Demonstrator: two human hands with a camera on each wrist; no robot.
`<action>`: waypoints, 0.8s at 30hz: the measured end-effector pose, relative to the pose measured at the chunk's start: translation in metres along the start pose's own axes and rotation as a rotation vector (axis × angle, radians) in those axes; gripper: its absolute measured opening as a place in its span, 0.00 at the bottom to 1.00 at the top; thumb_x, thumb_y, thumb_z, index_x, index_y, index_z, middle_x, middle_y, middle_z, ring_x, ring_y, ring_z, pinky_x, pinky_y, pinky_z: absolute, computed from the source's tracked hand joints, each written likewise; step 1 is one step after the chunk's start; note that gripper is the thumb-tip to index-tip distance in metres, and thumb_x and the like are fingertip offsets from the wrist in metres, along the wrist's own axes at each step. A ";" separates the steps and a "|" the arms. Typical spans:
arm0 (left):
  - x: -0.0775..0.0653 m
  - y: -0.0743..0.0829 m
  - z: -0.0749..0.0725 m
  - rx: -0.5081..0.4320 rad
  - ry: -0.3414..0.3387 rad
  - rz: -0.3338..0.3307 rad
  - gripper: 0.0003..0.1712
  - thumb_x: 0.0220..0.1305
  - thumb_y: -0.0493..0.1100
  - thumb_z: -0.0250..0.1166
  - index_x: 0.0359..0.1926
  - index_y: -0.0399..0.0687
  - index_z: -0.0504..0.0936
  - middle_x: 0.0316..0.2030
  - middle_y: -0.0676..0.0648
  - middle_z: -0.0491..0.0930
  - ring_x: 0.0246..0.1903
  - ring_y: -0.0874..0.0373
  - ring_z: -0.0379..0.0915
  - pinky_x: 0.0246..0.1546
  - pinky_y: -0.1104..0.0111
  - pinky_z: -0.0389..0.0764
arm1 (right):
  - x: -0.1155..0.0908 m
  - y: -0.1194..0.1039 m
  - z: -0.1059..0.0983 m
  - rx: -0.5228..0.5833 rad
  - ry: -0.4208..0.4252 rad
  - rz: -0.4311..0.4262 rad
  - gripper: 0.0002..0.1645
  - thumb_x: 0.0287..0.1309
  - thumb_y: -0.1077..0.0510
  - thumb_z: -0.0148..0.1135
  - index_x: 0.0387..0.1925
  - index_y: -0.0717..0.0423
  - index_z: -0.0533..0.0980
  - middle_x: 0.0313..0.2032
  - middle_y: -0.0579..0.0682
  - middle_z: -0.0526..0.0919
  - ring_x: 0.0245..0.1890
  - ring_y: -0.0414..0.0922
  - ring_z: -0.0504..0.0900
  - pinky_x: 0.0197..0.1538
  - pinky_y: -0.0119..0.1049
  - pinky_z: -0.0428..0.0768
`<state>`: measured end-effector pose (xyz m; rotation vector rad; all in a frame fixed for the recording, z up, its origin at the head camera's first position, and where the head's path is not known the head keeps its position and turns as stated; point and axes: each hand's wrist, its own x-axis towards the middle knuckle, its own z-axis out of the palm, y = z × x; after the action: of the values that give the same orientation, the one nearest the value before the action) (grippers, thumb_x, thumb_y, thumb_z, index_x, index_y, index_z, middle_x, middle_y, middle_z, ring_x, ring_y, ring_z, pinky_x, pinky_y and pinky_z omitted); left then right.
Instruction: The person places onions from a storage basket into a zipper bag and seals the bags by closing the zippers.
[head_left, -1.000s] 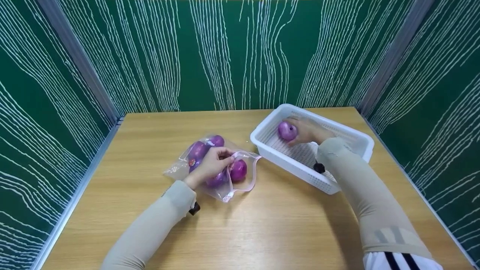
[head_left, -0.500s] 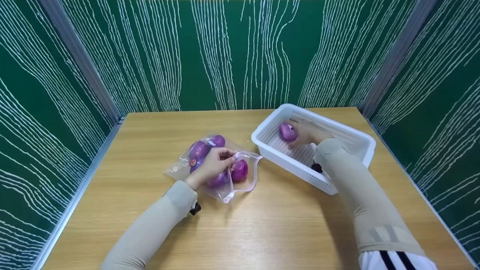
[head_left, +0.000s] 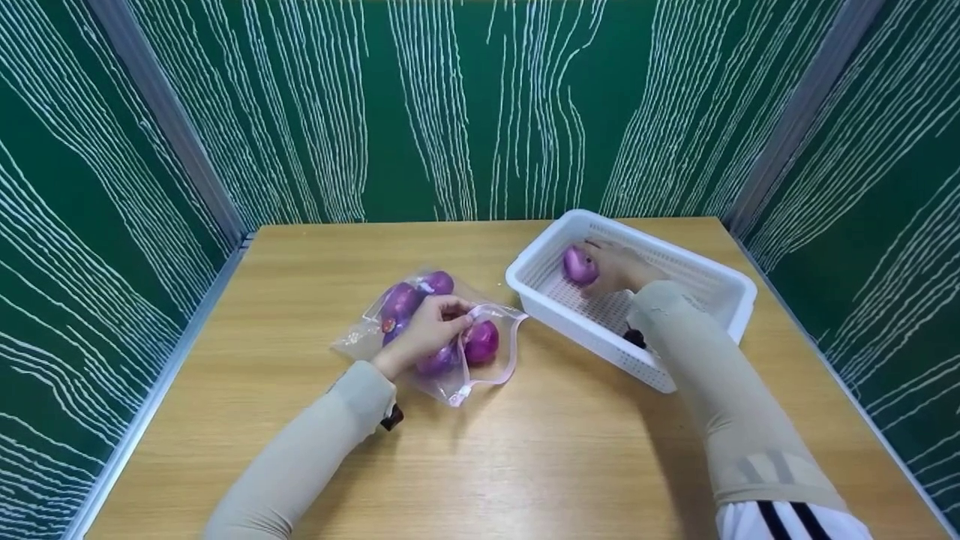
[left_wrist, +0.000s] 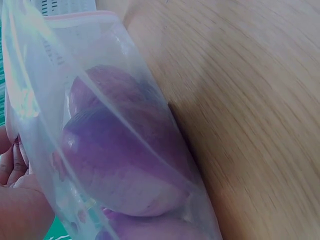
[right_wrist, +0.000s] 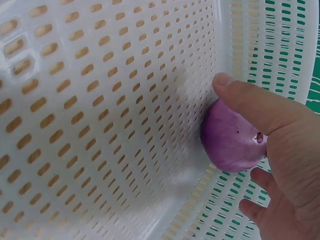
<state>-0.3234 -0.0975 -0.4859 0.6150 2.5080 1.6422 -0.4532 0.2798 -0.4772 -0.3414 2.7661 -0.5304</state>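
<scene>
My left hand (head_left: 426, 330) pinches the pink-edged rim of a clear zip bag (head_left: 354, 341) lying on the table. Several red onions show inside the bag, one of them (head_left: 481, 342) near its mouth. In the left wrist view, onions (left_wrist: 125, 160) press against the clear plastic beside my fingers. Inside a white basket (head_left: 585, 328), my right hand (head_left: 619, 270) is at a single red onion (head_left: 580, 265) by the far left end. The right wrist view has my thumb reaching past this onion (right_wrist: 232, 137), with two fingertips (right_wrist: 252, 210) apart from it on the other side.
The basket stands at an angle on the wooden table (head_left: 480, 465), right of the bag, its near left corner close to the bag's mouth. Green walls (head_left: 525, 112) with white wavy lines enclose the table at the back and sides.
My right fingers spread away from the onion half a second ago and are now lower around its right side. The onion stays in the basket's far left end. My left hand keeps its pinch.
</scene>
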 end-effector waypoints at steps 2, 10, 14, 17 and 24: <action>0.000 0.001 -0.001 0.001 0.000 -0.003 0.12 0.75 0.35 0.66 0.55 0.35 0.88 0.47 0.37 0.90 0.45 0.57 0.85 0.55 0.65 0.87 | 0.002 0.001 -0.001 0.004 0.006 -0.008 0.63 0.63 0.55 0.78 0.89 0.42 0.50 0.85 0.61 0.56 0.83 0.70 0.56 0.78 0.79 0.54; -0.001 0.003 0.000 0.001 0.005 -0.006 0.11 0.74 0.33 0.65 0.53 0.32 0.88 0.44 0.36 0.90 0.40 0.62 0.83 0.49 0.72 0.85 | 0.003 0.004 -0.005 -0.023 0.056 -0.116 0.52 0.66 0.55 0.76 0.84 0.49 0.60 0.77 0.66 0.68 0.76 0.70 0.67 0.77 0.77 0.62; 0.000 0.004 0.001 0.005 0.007 -0.003 0.11 0.74 0.32 0.65 0.52 0.31 0.88 0.42 0.35 0.89 0.38 0.63 0.81 0.46 0.73 0.84 | 0.003 0.005 -0.005 -0.006 0.068 -0.160 0.39 0.72 0.54 0.71 0.78 0.56 0.68 0.71 0.68 0.75 0.71 0.68 0.72 0.77 0.71 0.67; 0.000 0.004 0.001 0.011 0.008 -0.007 0.11 0.74 0.32 0.65 0.52 0.32 0.88 0.43 0.36 0.90 0.39 0.63 0.82 0.47 0.73 0.84 | 0.002 0.005 -0.005 0.031 0.049 -0.157 0.33 0.74 0.56 0.68 0.75 0.59 0.70 0.70 0.67 0.77 0.71 0.67 0.74 0.77 0.69 0.69; -0.001 0.004 0.001 0.013 0.006 -0.013 0.11 0.74 0.33 0.65 0.53 0.34 0.88 0.43 0.37 0.90 0.41 0.61 0.83 0.50 0.70 0.86 | -0.003 0.002 -0.008 0.132 -0.022 -0.096 0.42 0.70 0.55 0.72 0.77 0.65 0.67 0.72 0.68 0.74 0.73 0.68 0.72 0.79 0.68 0.67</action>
<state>-0.3209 -0.0960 -0.4827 0.5947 2.5232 1.6270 -0.4533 0.2850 -0.4705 -0.4478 2.6868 -0.7244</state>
